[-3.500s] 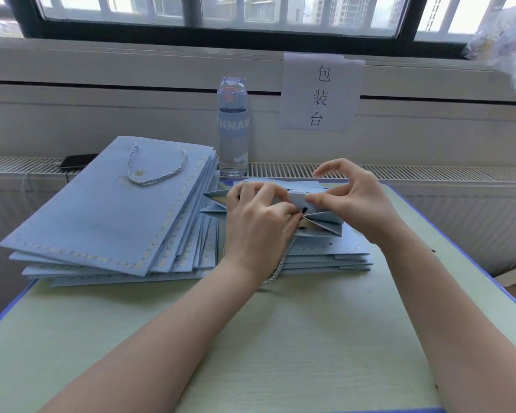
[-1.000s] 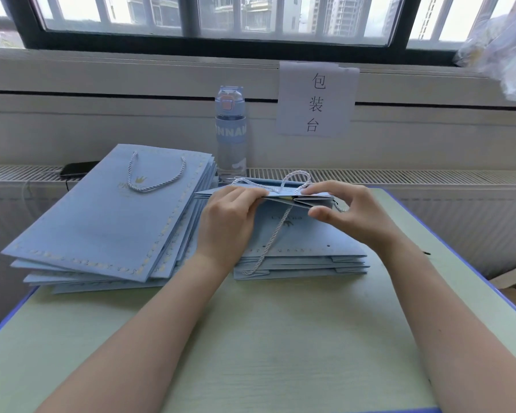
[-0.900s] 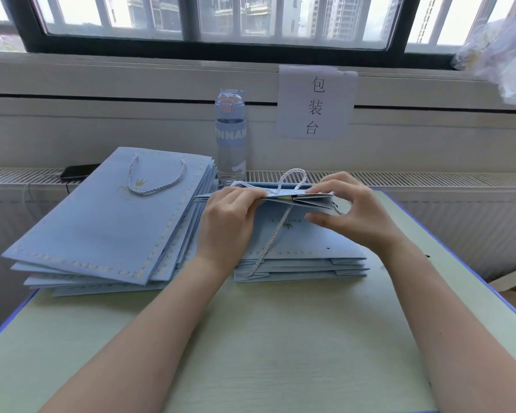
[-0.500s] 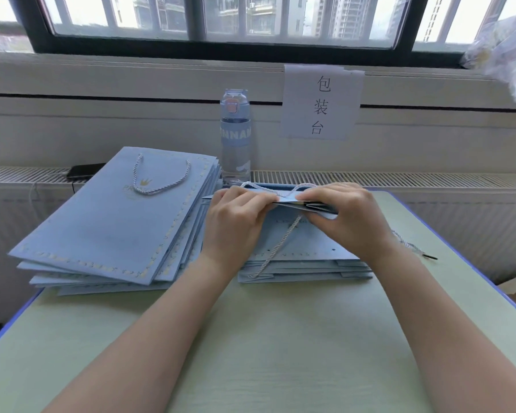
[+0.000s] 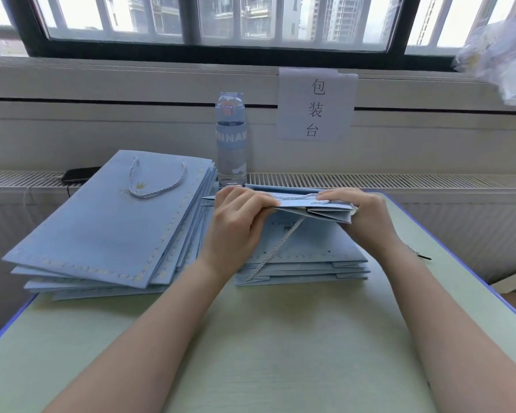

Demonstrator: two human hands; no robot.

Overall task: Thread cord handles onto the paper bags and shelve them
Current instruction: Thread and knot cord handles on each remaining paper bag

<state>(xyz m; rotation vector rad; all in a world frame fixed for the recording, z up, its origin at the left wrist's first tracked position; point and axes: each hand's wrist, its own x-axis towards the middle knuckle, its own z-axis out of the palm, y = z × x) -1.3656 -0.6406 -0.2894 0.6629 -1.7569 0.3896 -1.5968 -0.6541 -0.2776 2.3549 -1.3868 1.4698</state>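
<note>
Your left hand [image 5: 239,225] and right hand [image 5: 367,216] pinch the folded paper bag [image 5: 307,205] at its 9 and 3 o'clock ends, above the stack [image 5: 310,263]. The card is light and likely creases easily. The limp cord [image 5: 280,245] trails toward 7 o'clock, so grip beside the holes.

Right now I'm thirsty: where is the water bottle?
Head view, centre back: the water bottle stands between the left bag stack and the paper sign.

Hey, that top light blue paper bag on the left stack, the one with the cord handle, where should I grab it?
Probably by the white twisted cord handle, pinched from above at the bottom of its loop. The light blue paper bag lies flat, face up, on its stack, and the loop rests loose on top near the far end.
</note>
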